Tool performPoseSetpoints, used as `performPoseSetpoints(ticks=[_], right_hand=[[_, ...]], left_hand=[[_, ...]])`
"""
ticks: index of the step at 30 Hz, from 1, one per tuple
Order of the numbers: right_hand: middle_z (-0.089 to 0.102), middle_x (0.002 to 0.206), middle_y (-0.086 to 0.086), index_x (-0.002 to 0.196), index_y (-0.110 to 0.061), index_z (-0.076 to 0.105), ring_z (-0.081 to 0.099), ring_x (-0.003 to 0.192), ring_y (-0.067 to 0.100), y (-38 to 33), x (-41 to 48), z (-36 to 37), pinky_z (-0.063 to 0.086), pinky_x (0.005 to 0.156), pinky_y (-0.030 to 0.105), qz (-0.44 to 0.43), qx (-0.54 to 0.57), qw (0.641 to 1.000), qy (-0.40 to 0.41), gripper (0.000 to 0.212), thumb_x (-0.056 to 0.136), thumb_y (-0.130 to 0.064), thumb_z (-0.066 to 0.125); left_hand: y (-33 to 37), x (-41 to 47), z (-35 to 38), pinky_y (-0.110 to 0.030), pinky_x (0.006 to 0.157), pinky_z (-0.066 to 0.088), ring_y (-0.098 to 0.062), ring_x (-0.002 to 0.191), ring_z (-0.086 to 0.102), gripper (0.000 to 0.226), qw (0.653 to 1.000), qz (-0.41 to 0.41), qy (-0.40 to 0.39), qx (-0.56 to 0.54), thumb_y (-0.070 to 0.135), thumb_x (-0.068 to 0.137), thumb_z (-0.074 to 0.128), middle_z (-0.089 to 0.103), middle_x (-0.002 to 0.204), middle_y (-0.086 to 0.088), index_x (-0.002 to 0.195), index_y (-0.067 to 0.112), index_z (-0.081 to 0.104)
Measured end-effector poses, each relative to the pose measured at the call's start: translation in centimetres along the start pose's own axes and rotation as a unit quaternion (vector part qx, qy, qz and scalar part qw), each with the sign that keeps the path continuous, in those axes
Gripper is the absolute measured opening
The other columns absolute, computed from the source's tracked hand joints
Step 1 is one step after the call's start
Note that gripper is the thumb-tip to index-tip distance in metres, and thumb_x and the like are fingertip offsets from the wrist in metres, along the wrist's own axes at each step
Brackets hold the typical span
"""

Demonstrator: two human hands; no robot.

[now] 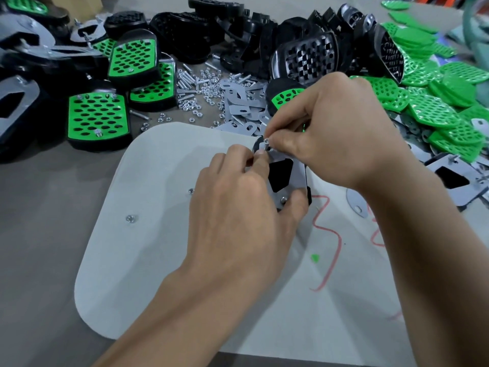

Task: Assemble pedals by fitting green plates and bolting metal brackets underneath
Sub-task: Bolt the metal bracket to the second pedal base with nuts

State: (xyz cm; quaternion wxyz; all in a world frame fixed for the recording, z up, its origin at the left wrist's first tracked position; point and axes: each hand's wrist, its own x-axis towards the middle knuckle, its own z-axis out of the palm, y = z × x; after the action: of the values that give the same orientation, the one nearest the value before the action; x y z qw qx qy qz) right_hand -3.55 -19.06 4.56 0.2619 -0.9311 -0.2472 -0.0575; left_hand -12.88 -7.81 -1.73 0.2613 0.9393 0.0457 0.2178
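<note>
Bolting is underway: left hand is clamping the upturned pedal and its metal bracket on the white board while right hand is pinching a nut onto the far bolt, likely needing tightening next.

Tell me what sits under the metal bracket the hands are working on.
Under the metal bracket a black pedal body shows through its cut-out and at its edges. The left hand and right hand cover the rest, so any green plate beneath cannot be seen.
</note>
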Motion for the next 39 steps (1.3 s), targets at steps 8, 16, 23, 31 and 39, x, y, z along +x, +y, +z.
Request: performPoseSetpoints(ticks=[8, 16, 23, 31, 39], right_hand=[[0.067, 0.069, -0.025, 0.077, -0.03, 0.081, 0.064, 0.077, -0.004, -0.21, -0.17, -0.03, 0.043, 0.066, -0.001, -0.01, -0.021, 1.0, -0.002, 0.015, 0.079, -0.017, 0.075], [0.067, 0.066, -0.024, 0.075, -0.031, 0.081, 0.065, 0.074, -0.004, -0.26, -0.27, 0.02, 0.046, 0.071, 0.002, -0.008, -0.023, 1.0, -0.001, 0.015, 0.077, -0.018, 0.074], [0.068, 0.066, -0.023, 0.075, -0.031, 0.081, 0.065, 0.073, -0.004, 0.01, -0.17, 0.08, 0.044, 0.064, 0.001, 0.0, -0.014, 1.0, 0.003, 0.013, 0.078, -0.018, 0.078], [0.069, 0.061, -0.014, 0.071, -0.029, 0.079, 0.064, 0.067, 0.0, -0.05, -0.17, 0.22, 0.046, 0.061, 0.007, 0.0, -0.037, 0.999, 0.008, 0.004, 0.075, -0.029, 0.079], [0.073, 0.069, -0.017, 0.082, -0.031, 0.082, 0.067, 0.07, -0.008, 0.17, -0.55, -0.32, 0.044, 0.065, 0.0, 0.015, 0.03, 0.999, 0.02, 0.02, 0.076, -0.013, 0.076]], left_hand=[[-0.02, -0.01, 0.04, -0.035, 0.07, 0.047, -0.025, 0.088, 0.055, 0.05, 1.0, 0.0, 0.002, -0.002, 0.052, 0.078, 0.062, 0.061, 0.095, 0.004, 0.112, 0.017, 0.075], [0.03, 0.02, -0.01, -0.036, 0.071, 0.048, -0.024, 0.088, 0.055, 0.048, 1.0, -0.002, -0.001, 0.001, 0.053, 0.079, 0.061, 0.06, 0.095, 0.005, 0.111, 0.02, 0.074], [-0.08, 0.02, 0.16, -0.036, 0.07, 0.048, -0.025, 0.087, 0.055, 0.048, 1.0, 0.002, 0.0, 0.008, 0.053, 0.078, 0.061, 0.061, 0.095, 0.004, 0.11, 0.018, 0.075], [-0.1, -0.01, 0.12, -0.034, 0.07, 0.046, -0.024, 0.087, 0.056, 0.052, 1.0, 0.001, 0.004, 0.002, 0.053, 0.077, 0.062, 0.061, 0.095, 0.004, 0.113, 0.017, 0.075], [-0.17, -0.03, 0.12, -0.034, 0.069, 0.045, -0.024, 0.086, 0.055, 0.052, 1.0, 0.007, 0.006, 0.004, 0.055, 0.079, 0.055, 0.061, 0.094, 0.004, 0.109, 0.017, 0.074]])
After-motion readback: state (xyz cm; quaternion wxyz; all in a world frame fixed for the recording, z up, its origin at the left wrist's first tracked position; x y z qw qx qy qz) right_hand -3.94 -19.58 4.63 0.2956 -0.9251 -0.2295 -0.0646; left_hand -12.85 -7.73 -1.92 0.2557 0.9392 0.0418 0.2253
